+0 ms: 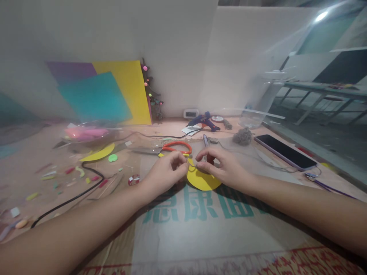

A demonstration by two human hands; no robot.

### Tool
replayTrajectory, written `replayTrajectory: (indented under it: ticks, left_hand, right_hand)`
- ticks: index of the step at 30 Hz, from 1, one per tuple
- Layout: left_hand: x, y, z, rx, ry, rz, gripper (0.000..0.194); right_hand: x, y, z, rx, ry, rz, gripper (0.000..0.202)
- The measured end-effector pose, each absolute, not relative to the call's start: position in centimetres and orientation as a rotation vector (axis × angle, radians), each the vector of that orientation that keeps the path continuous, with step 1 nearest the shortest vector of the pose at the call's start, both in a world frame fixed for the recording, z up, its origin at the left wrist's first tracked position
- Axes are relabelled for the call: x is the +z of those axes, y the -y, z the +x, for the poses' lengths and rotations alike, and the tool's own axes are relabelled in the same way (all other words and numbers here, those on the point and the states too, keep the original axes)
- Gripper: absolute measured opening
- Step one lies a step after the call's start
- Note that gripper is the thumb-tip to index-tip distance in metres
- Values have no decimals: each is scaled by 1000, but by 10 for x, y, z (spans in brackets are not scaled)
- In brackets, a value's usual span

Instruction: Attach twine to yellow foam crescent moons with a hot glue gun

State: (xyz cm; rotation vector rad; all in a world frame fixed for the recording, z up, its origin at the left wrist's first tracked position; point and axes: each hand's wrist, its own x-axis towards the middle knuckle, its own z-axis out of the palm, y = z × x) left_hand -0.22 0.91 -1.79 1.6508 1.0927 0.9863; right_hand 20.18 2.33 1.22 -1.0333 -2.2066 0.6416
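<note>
Yellow paper disc (204, 184) at the centre of the frame, flat beneath the fingertips. Just above, a thin strand (192, 165) between the two hands: pinched between thumb and forefinger of the left hand (169, 170), near the curled fingers of the right hand (225, 165), with a firm grip there impossible to tell. Close behind, orange-handled scissors (178, 145) on the worktop (172, 131). Farther back, a dark blue glue gun (207, 121). Toward the right, a grey yarn ball (243, 136) beside a phone (285, 152). At upper left, yellow (127, 84), teal (94, 95) and purple sheets (71, 70), overlapping upright.
</note>
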Motion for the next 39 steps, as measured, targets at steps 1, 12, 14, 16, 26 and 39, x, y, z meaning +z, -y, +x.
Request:
replayTrajectory:
  ticks: [1,12,14,16,26,39]
  left_hand:
    - [-18,-9,-2,986,-1094,1653,9]
    - [-19,-10,-4,947,-1124,1787,9]
    - [-20,-10,-4,951,-1116,1776,10]
    - [-20,-10,-4,955,-1103,1750,11]
    - [-19,-10,-2,964,-1104,1691,12]
    - [-20,-11,-3,978,-1126,1750,13]
  right_hand:
    - [13,-23,201,681,2175,-1070,19]
    - [1,-23,191,1171,1980,-979,60]
    - [1,-24,191,1224,1933,-952,53]
    - [1,-25,192,1279,1874,-931,48]
    - [-4,-23,196,1172,1870,-781,29]
    - [0,-20,195,907,2003,-1026,15]
